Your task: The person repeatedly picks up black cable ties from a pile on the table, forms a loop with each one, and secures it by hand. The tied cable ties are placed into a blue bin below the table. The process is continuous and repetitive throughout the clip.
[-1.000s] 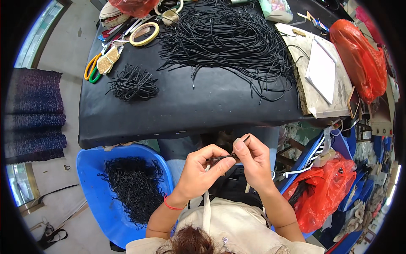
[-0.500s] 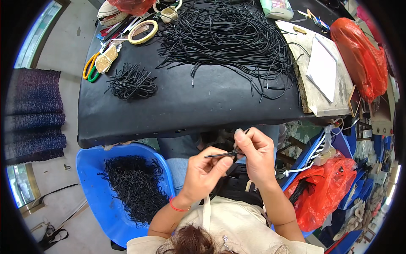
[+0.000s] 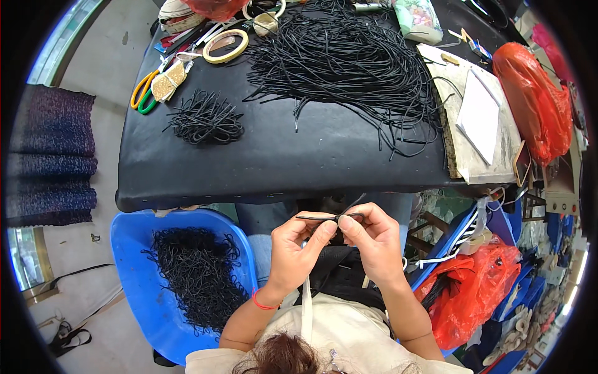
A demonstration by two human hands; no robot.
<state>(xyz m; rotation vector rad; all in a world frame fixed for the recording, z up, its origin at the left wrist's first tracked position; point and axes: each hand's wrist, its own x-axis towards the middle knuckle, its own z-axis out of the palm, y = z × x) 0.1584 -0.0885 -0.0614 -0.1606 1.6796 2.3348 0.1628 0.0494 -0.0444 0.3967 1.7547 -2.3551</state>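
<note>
A thin black cord (image 3: 337,218) is stretched between my two hands, over my lap and just in front of the table edge. My left hand (image 3: 298,247) pinches it between thumb and fingers, and one end pokes out to the left. Close beside it my right hand (image 3: 372,240) pinches the same cord, with another end sticking up and a small knot or crossing between the thumbs. On the black table lie a large heap of black cords (image 3: 349,68) and a smaller bundle of black cords (image 3: 207,118).
Left of my lap stands a blue tub (image 3: 140,274) with tangled black cord loops (image 3: 193,274). To the right is a red plastic bag (image 3: 479,287) in a blue container. Scissors (image 3: 144,93), a tape roll (image 3: 225,47) and a pale board (image 3: 464,118) lie on the table (image 3: 274,162).
My hands have come level and closer together, the right one lowered. The cord's crossing now sits between both thumbs. The whole view has shifted slightly.
</note>
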